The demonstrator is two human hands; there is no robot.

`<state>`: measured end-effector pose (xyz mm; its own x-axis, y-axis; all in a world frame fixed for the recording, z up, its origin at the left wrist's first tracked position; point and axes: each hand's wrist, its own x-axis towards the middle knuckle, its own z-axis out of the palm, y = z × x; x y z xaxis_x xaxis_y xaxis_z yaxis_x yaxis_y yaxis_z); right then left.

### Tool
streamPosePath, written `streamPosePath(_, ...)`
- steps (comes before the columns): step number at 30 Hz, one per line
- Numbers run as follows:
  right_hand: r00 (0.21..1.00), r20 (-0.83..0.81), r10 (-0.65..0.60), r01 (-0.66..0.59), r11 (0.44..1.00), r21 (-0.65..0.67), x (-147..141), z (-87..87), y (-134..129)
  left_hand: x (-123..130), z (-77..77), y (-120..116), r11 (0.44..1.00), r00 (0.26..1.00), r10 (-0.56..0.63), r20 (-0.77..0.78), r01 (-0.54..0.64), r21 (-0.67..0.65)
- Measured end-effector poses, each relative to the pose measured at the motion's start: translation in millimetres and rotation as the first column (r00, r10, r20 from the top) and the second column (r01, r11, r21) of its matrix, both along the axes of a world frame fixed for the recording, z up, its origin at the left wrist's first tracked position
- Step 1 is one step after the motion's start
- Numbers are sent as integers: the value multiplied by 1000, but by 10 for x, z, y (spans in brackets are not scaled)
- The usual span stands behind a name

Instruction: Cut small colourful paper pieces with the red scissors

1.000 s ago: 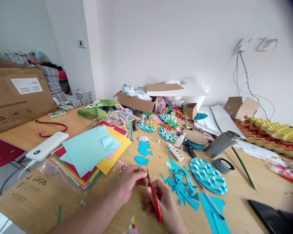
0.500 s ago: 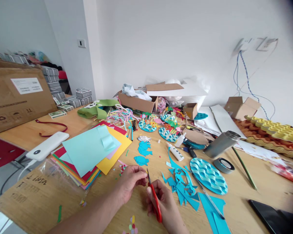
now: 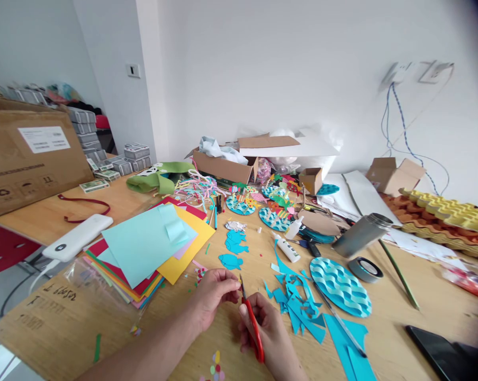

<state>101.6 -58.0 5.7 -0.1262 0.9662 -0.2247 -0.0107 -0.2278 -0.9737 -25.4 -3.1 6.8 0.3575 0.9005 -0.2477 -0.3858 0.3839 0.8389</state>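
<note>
My right hand (image 3: 262, 323) is wrapped round red-handled scissors (image 3: 254, 329), their dark blades pointing away from me. Close beside the blade tips, my left hand (image 3: 215, 296) is pinched closed; what its fingers hold, if anything, is too small to make out. Just beyond lie blue paper fish (image 3: 230, 261), with a white drawn fish (image 3: 235, 226) behind them. Blue paper scraps (image 3: 296, 304) are heaped right of my right hand. Small coloured paper dots (image 3: 216, 369) lie near the front edge, and others sit left of the fish.
Coloured paper sheets (image 3: 143, 248) and a white power bank (image 3: 78, 238) lie on the left. To the right are a glue bottle (image 3: 287, 247), a wavy blue oval (image 3: 340, 286), a tape roll (image 3: 364, 269), a metal flask (image 3: 363, 233) and a black phone (image 3: 441, 352). Cardboard boxes (image 3: 225, 165) stand behind.
</note>
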Motion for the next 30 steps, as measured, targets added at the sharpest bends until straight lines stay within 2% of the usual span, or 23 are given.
streamPosePath(22, 1000, -6, 4, -4, 1000, 3, -2, 11, 2, -2, 45, -7, 1000, 1000, 7, -12, -7, 8)
streamPosePath(30, 1000, 26, -12, 12, 1000, 4, -5, 3, -1, -7, 59, -11, 1000, 999, 11, 33, -10, -27)
